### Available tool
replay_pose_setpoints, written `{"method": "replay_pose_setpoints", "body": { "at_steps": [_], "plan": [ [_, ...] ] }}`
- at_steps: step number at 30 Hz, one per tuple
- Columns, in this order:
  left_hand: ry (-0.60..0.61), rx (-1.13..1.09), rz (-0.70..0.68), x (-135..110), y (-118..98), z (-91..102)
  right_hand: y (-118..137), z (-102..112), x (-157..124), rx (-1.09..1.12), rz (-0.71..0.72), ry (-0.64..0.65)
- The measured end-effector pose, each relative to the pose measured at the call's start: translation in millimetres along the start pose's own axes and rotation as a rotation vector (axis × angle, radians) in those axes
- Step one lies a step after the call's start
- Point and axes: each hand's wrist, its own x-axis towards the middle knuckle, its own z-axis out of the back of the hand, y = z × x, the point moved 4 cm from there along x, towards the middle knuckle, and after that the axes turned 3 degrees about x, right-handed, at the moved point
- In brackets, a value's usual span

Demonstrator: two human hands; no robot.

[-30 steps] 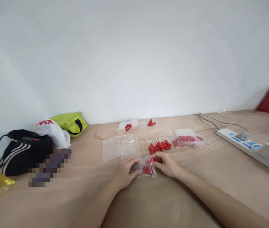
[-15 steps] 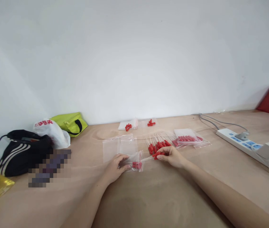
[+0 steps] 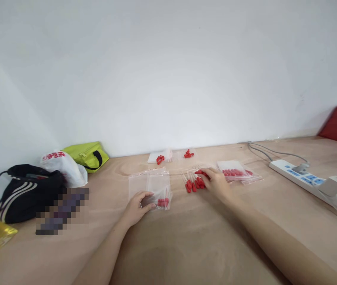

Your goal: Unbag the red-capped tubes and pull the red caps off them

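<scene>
My left hand [image 3: 138, 206] is closed on the left end of a small clear zip bag [image 3: 155, 202], its thumb and fingers at the plastic. Several red bulbs [image 3: 162, 202] of thin-stemmed droppers show inside that bag. My right hand [image 3: 216, 183] pinches a dropper by its red bulb [image 3: 200, 173], over a row of loose droppers [image 3: 193, 186]. Their clear stems point toward the wall and their red bulbs toward me. Part of the row is hidden behind my right hand.
Flat clear zip bags [image 3: 138, 182] lie behind my left hand. A filled bag of red-bulbed pieces [image 3: 235, 172] is on the right. Two bags with red bulbs [image 3: 160, 159] lie by the wall. A power strip [image 3: 297, 176] stands right; a black bag [image 3: 28, 192] stands left.
My right hand has moved from the small bag's mouth to the loose droppers, away from me and rightward. My left hand and the bag have shifted slightly left.
</scene>
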Motion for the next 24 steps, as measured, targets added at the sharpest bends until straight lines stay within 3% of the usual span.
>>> {"method": "replay_pose_setpoints", "body": {
  "at_steps": [4, 8, 17, 21, 24],
  "plan": [
    [-0.008, -0.004, 0.005, 0, -1, -0.5, 10, -28, -8, -0.415, 0.202, 0.129],
    [-0.012, 0.005, 0.004, 0, -1, -0.8, 13, -38, -9, -0.578, 0.278, 0.252],
    [-0.006, -0.002, -0.002, 0, 1, -1.3, 25, -40, -10, -0.509, 0.235, 0.361],
    [-0.004, -0.006, 0.008, -1, -1, -1.1, 25, -32, -10, -0.331, 0.096, 0.331],
    [-0.004, -0.016, 0.009, 0, -2, -1.1, 30, -29, -11, -0.239, 0.098, 0.257]
  ]
}}
